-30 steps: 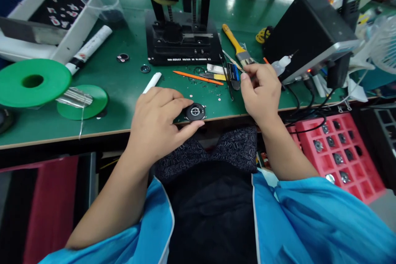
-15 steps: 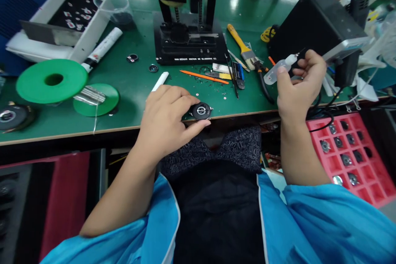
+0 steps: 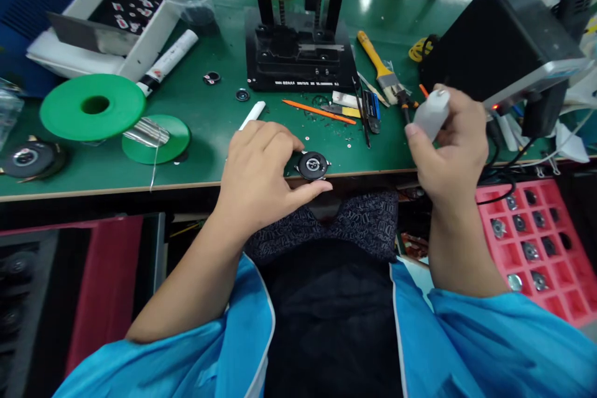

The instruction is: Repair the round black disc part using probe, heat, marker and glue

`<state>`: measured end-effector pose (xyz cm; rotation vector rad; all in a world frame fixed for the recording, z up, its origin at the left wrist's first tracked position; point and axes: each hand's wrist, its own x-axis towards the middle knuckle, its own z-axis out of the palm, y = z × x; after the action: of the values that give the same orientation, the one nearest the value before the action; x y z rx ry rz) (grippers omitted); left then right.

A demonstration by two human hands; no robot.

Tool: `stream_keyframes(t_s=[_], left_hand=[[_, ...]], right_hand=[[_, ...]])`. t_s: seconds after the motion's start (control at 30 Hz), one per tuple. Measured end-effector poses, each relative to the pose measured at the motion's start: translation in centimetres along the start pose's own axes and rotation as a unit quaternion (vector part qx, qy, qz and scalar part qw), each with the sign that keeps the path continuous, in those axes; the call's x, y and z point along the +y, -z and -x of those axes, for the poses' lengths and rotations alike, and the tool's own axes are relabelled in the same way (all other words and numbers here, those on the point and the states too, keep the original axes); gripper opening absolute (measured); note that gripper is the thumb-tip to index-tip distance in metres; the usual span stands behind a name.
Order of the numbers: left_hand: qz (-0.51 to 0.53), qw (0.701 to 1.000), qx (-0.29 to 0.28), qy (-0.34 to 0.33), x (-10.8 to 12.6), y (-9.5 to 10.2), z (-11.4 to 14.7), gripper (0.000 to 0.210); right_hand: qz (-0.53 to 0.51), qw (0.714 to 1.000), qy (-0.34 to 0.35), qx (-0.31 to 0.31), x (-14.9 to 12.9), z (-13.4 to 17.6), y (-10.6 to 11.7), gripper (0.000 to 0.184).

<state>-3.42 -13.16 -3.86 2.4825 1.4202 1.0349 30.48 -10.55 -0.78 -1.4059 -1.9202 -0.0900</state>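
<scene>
My left hand (image 3: 259, 174) is closed on a round black watch case (image 3: 313, 166), thumb along its near side and fingers at its left. The case's back with a pale round centre faces up, at the bench's front edge. My right hand (image 3: 454, 152) grips a small translucent squeeze bottle (image 3: 432, 115) above the right part of the bench; its end tilts toward me and its needle tip is not visible. A white pen-like stick (image 3: 252, 115) lies just behind my left hand. An orange stick (image 3: 319, 111) lies beyond the watch case.
On the green bench (image 3: 209, 130) stand a black press stand (image 3: 301, 65), a black box device (image 3: 499, 43) and a green wire spool (image 3: 56, 106). A brush (image 3: 373, 53), tweezers (image 3: 361, 112) and a white parts box (image 3: 135, 53) lie behind. Below right is a pink tray (image 3: 510, 255).
My right hand has turned the bottle, so its needle tip no longer shows. My left hand still holds the watch case. The whole view has shifted slightly.
</scene>
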Motion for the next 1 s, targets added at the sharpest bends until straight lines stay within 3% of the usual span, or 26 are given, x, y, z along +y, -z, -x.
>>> stream_keyframes(t_s=[0.1, 0.23, 0.57, 1.0], left_hand=[[-0.006, 1.0, -0.002, 0.005, 0.2, 0.1, 0.0, 0.057], [-0.024, 1.0, -0.004, -0.007, 0.3, 0.4, 0.0, 0.049], [-0.025, 1.0, -0.003, -0.014, 0.3, 0.4, -0.1, 0.05], [-0.014, 1.0, -0.011, 0.003, 0.5, 0.4, -0.1, 0.047]], right_hand=[[-0.046, 0.99, 0.113, -0.065, -3.8, 1.1, 0.8, 0.058], [-0.052, 0.975, 0.152, -0.155, -6.4, 1.8, 0.5, 0.043], [0.04, 0.966, 0.193, -0.168, -6.8, 1.7, 0.5, 0.043], [0.074, 0.962, 0.195, -0.177, -7.6, 1.3, 1.1, 0.041]])
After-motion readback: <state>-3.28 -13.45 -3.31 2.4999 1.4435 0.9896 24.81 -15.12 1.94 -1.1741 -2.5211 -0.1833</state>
